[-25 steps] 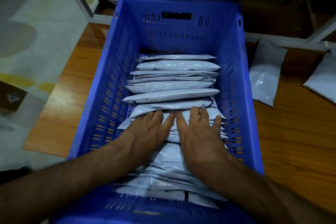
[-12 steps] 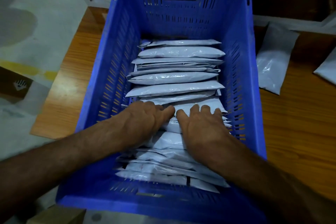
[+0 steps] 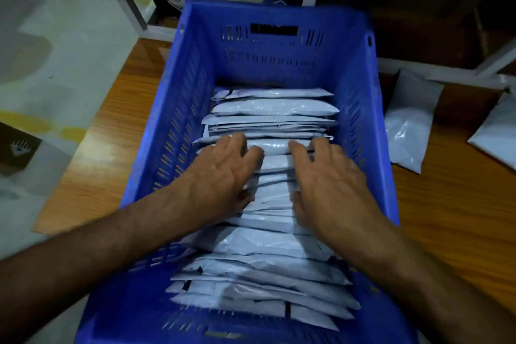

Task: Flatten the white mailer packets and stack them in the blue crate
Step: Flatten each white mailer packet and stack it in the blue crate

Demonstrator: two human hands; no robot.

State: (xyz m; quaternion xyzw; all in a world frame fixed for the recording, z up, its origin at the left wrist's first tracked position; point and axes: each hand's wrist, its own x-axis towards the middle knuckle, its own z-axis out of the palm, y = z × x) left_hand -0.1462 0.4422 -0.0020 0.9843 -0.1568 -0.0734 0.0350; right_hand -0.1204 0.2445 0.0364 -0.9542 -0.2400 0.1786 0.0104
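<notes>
At the far left of the frame there's pale floor (image 3: 64, 45), and next to it the wooden table (image 3: 117, 142) reaching in under the blue crate (image 3: 178, 131), which fills the centre from top to bottom. Inside the crate, a row of white mailer packets (image 3: 273, 107) runs from the far wall toward the near rim, each one overlapping the next. The left hand (image 3: 220, 173) comes in from the lower left and lies palm down on the packets in the middle of the row, fingers stretched out and a little spread, gripping nothing. Just right of it, with a strip of white packet showing between them, the right hand (image 3: 332, 181) lies the same way, fingers extended flat on the packets, thumb angled inward. Past the crate's right wall, at the right of the frame, a loose mailer packet (image 3: 407, 126) lies on the table, and another packet (image 3: 497, 131) sits at the very right edge, partly cut off.
</notes>
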